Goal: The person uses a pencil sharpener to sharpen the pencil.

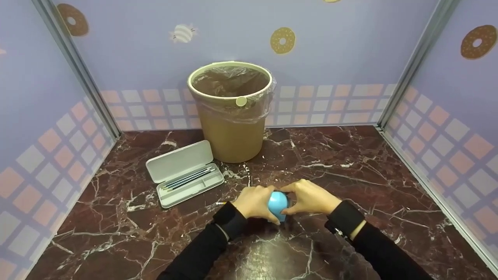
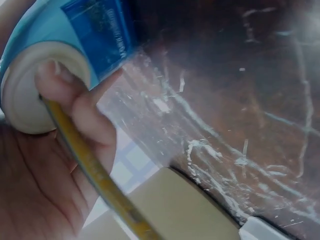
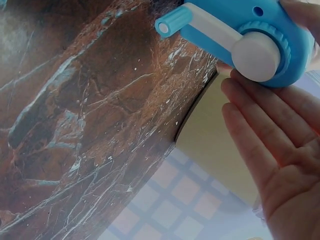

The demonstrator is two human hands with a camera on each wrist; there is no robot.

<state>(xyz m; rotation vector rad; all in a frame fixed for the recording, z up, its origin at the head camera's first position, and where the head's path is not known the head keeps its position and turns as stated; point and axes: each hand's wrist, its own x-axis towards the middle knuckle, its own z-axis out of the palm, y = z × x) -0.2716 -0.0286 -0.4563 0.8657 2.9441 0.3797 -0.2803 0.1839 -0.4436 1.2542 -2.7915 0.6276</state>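
Between my two hands is a light blue crank pencil sharpener [image 1: 277, 202], low over the marble tabletop. My left hand [image 1: 253, 200] grips it from the left, a fingertip against its round white face [image 2: 25, 100]. A yellow pencil [image 2: 95, 167] points into that face and runs back across the left palm; its other end shows beside the left wrist. My right hand [image 1: 309, 197] holds the sharpener's other side between thumb and fingers. The remaining right fingers [image 3: 255, 125] stretch straight below the white crank arm [image 3: 215, 25] and its blue knob [image 3: 173, 22].
An opened pale pencil case [image 1: 190, 190] with several pencils [image 1: 190, 178] lies to the left. Behind it stands a tan waste bin [image 1: 233, 132] lined with a clear plastic bag [image 1: 268, 97]. Patterned lilac panels [image 1: 330, 46] close off the back and both sides of the dark red marble top [image 1: 350, 163].
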